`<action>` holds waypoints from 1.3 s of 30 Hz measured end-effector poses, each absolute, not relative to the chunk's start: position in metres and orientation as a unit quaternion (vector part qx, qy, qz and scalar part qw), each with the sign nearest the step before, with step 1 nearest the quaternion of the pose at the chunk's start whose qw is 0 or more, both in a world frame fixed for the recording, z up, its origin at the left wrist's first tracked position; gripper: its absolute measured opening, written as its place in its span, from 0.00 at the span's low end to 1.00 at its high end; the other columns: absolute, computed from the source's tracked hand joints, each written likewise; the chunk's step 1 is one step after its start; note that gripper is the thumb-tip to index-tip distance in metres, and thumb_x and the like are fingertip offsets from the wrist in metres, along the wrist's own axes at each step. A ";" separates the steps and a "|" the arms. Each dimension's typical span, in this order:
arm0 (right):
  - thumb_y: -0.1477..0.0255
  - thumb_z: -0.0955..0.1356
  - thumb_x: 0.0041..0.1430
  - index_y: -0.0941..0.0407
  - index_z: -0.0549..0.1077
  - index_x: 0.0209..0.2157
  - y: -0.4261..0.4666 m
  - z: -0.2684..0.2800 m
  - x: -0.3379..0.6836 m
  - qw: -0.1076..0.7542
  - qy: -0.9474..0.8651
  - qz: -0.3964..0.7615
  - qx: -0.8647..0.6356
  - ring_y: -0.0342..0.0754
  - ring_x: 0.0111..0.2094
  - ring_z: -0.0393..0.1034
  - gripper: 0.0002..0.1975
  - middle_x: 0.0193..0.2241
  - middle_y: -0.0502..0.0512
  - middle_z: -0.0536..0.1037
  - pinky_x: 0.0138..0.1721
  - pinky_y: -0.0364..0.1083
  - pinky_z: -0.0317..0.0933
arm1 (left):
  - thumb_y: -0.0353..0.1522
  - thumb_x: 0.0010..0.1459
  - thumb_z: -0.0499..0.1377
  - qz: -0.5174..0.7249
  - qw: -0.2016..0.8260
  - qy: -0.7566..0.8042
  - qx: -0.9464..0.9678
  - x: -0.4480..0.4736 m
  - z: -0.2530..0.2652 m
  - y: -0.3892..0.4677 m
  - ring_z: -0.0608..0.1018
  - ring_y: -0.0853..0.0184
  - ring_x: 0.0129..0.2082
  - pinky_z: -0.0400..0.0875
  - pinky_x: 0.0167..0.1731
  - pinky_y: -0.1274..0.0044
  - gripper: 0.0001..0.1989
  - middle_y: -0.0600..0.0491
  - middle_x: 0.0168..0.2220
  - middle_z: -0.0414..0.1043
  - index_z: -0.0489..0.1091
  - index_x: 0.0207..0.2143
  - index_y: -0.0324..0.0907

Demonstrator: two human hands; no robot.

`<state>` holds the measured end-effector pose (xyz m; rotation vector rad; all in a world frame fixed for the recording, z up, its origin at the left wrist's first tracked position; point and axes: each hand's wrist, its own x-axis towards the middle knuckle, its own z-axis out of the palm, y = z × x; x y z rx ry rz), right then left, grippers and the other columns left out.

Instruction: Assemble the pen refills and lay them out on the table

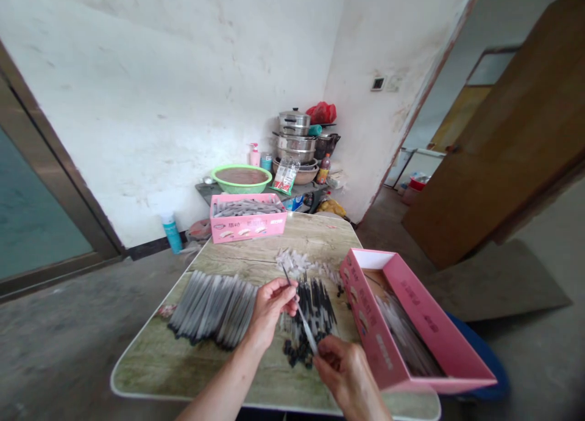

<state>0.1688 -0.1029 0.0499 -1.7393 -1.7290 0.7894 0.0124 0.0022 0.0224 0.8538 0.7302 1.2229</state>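
Both hands hold one slim pen point(306, 328) slantwise over the table. My left hand point(273, 302) pinches its thin dark upper part, and the fingertips of my right hand point(342, 363) close on its pale, translucent lower end. Beneath and just beyond it lies a bunch of black pen refills point(322, 302) with pale ends. Small black caps point(297, 352) are heaped on the near side of that bunch. Left of my left hand, many translucent pen barrels point(214, 305) with black ends lie side by side. Small whitish plastic pieces point(295, 262) are scattered farther back.
A long pink box point(427, 314) holding translucent tubes stands at the table's right edge. Another pink box point(247, 226), full of pens, sits at the back left. Behind it, a low shelf point(205, 192) carries a green basin point(242, 177) and stacked steel pots point(296, 144).
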 end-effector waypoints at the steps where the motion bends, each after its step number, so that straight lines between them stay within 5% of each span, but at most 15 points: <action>1: 0.71 0.64 0.53 0.56 0.67 0.20 -0.103 0.051 0.168 0.282 -0.644 0.296 -0.647 0.42 0.21 0.60 0.10 0.16 0.46 0.64 0.23 0.39 0.50 | 0.39 0.47 0.66 0.542 0.674 0.327 0.381 0.012 0.022 0.002 0.72 0.72 0.19 0.67 0.20 0.80 0.18 0.52 0.24 0.73 0.72 0.36 0.35; 39: 0.72 0.63 0.53 0.55 0.64 0.21 -0.104 0.042 0.172 0.278 -0.642 0.300 -0.649 0.42 0.21 0.57 0.08 0.17 0.45 0.60 0.23 0.39 0.47 | 0.39 0.48 0.65 0.544 0.653 0.334 0.407 0.014 0.022 0.003 0.72 0.72 0.19 0.68 0.20 0.81 0.16 0.51 0.25 0.73 0.71 0.35 0.35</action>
